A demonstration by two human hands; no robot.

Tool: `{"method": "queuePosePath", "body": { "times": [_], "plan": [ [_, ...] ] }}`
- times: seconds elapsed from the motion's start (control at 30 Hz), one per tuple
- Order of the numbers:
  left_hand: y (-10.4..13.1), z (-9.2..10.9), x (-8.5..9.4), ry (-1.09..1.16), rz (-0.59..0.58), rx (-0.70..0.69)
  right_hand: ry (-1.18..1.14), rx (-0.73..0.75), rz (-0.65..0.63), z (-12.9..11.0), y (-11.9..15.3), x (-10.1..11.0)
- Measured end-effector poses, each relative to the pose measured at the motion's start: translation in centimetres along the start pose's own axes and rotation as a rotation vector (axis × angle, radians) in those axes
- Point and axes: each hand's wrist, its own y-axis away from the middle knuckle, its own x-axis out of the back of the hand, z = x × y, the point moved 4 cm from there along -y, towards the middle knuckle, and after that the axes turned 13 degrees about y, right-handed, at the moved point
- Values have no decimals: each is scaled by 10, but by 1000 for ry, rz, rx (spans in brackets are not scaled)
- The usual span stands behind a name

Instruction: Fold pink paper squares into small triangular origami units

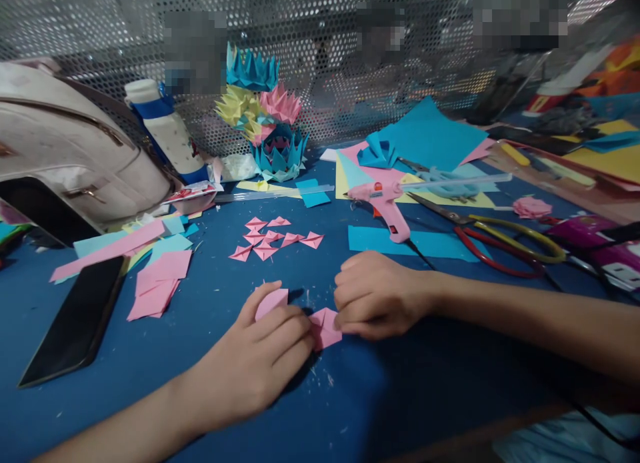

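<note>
A pink paper square with fold lines (327, 329) lies on the blue table, between my two hands. My left hand (273, 339) presses its fingertips on the left edge of this square. Another pink paper piece (271, 303) sits between that hand's thumb and curled fingers. Curled tight, my right hand (380, 296) pinches the square's right edge. Beyond the hands, several small folded pink paper pieces (265, 237) form a loose group. Left of them are loose pink paper squares (159, 283).
Behind my right hand rests a pink glue gun (383, 203), its cord trailing back toward my wrist. Large scissors (500, 246) lie to the right. A phone (75, 323) is at the left. Folded paper flowers (280, 149) and a bottle (167, 133) stand at the back.
</note>
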Motion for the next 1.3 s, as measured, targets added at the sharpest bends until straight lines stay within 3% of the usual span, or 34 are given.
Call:
{"method": "queuePosePath", "body": {
  "times": [0.1,0.37,0.53,0.87,1.0,1.2,1.3],
  "plan": [
    [4,3,1,-57,0,-91,177,46,-21,-3,2,-1],
    [0,9,-2,-212,-29,-21,305,-72,-13,-2,-2,-4],
    [0,12,0,-216,-163,3,201,-132,-18,1,-2,-5],
    [-1,30,3,-358,-179,-111,-194,-532,-213,10,-8,-11],
    [-4,39,2,-312,-210,-227,-254,-573,-225,10,-9,-11],
    [-5,34,-1,-158,-318,-221,-303,-582,-216,11,-10,-11],
    [-5,32,1,-100,-315,-214,-319,-589,-217,11,-11,-11]
  ]
}}
